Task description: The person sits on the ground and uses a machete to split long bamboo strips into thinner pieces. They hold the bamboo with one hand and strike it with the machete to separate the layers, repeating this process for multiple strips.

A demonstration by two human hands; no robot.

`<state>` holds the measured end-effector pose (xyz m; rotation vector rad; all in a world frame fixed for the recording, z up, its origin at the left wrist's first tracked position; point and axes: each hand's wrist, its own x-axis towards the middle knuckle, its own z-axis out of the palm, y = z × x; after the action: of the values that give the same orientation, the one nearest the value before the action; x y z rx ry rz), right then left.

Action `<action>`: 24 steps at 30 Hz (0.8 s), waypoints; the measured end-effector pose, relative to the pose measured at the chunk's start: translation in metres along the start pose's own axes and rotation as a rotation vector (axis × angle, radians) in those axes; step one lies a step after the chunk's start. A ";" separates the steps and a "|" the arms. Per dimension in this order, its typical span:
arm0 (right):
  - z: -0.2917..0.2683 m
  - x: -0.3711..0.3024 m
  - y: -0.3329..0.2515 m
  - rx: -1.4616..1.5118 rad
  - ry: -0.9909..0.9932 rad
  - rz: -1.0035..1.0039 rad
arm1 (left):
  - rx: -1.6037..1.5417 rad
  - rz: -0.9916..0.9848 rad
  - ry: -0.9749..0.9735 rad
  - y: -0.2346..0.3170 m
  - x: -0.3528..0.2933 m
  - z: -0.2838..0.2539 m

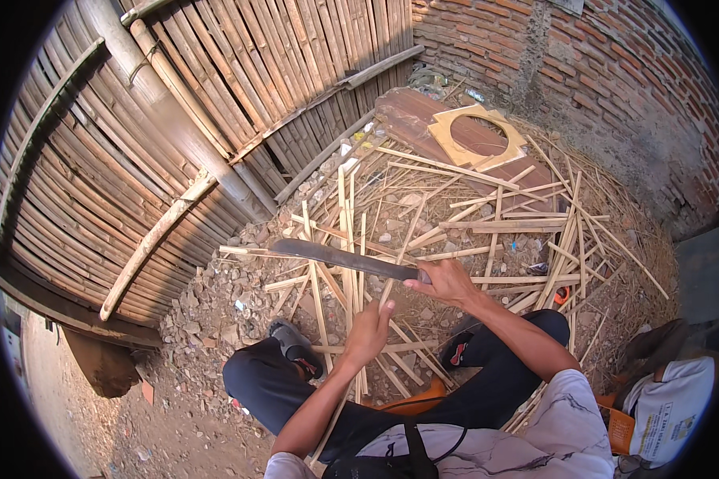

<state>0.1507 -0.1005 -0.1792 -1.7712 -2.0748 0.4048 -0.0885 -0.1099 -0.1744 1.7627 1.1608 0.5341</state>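
My right hand (446,284) is closed round the handle of a machete (339,257), whose long dark blade points left across the middle of the view. My left hand (366,334), nearer to me, grips a thin bamboo strip (386,293) that slants up and away to the right. The blade crosses this strip just beyond my left thumb; whether it touches or only overlaps, I cannot tell. Beneath and beyond both hands, many pale split bamboo strips (346,215) lie crisscrossed on the stony ground. The lower part of the held strip runs back beside my left forearm.
A bamboo-slat wall (240,72) stands on the left, a brick wall (607,72) at the back right. A yellowish board with a round hole (449,149) lies on a brown sheet (407,116). At the right is a white printed sack (675,399). My bent legs frame the work.
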 end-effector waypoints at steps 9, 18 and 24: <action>-0.002 0.015 0.025 0.186 0.097 0.136 | 0.124 -0.054 -0.005 0.000 -0.008 0.000; 0.008 0.002 0.003 0.076 -0.003 0.002 | 0.021 0.033 -0.027 -0.009 -0.004 0.003; -0.009 0.026 0.055 0.163 0.189 0.228 | 0.065 -0.022 -0.126 -0.013 -0.012 -0.002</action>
<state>0.1992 -0.0658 -0.1933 -1.8745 -1.6702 0.4377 -0.1015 -0.1182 -0.1836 1.8092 1.1192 0.3704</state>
